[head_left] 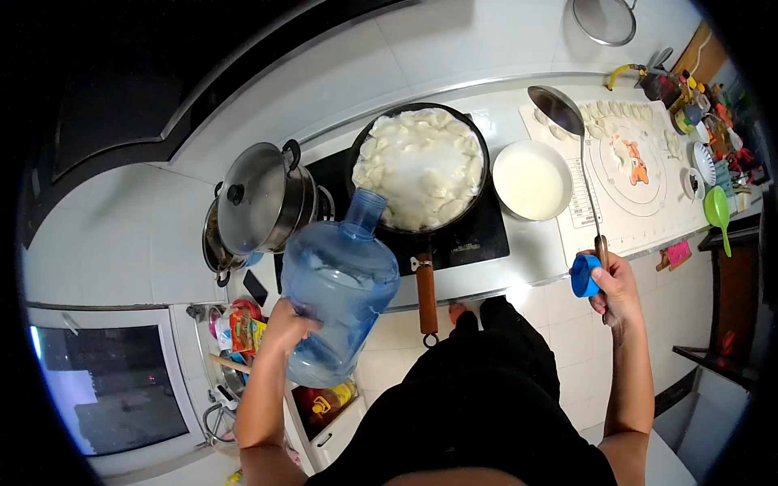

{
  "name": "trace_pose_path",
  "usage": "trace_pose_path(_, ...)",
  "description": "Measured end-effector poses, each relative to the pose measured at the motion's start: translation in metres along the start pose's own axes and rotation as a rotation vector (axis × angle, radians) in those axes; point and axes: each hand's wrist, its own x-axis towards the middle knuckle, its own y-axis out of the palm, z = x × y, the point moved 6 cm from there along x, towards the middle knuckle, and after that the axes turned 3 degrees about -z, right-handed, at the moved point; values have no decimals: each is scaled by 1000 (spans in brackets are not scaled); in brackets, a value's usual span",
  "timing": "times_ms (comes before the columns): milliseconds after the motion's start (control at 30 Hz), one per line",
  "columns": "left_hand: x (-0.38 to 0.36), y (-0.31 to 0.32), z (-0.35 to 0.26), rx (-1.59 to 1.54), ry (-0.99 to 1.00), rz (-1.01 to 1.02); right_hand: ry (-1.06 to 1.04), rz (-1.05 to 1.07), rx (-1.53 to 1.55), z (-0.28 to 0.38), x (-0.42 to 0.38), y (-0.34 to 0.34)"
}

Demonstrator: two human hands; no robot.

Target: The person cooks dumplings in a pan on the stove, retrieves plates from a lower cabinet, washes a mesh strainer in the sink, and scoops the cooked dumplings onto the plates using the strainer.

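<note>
My left hand (292, 326) is closed on a large clear-blue water jug (344, 283), tilted so that its open neck lies near the lower left rim of the frying pan. Dumplings (425, 138) in whitish liquid fill this black frying pan (427, 313), whose wooden handle points toward my body. I cannot make out a stream of water from the neck. In my right hand (617, 290) are a metal ladle (559, 111), bowl up and away from me, and a blue cap (583, 275). A white bowl (532, 180) of milky liquid stands between pan and ladle.
A lidded steel pot (263, 198) stands left of the pan, with another pot (217, 243) beside it. Under the pan is a black cooktop (478, 243). Uncooked dumplings (632, 111) lie on a white mat (604, 223) at right. A green spoon (718, 211) lies farther right.
</note>
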Motion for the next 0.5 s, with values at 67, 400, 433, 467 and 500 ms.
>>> trace_pose_path(67, 3, 0, -4, 44, -25, 3, 19, 6, 19, -4, 1, -1)
trace_pose_path(400, 1, 7, -36, 98, -83, 18, 76, 44, 91, -26, 10, -8)
trace_pose_path(433, 1, 7, -38, 111, -82, 20, 71, 52, 98, -26, 10, -8)
trace_pose_path(467, 2, 5, -36, 116, -84, 16, 67, 60, 105, -27, 11, -7)
trace_pose_path(500, 6, 4, -33, 102, -84, 34, 68, 63, 111, -28, 12, -7)
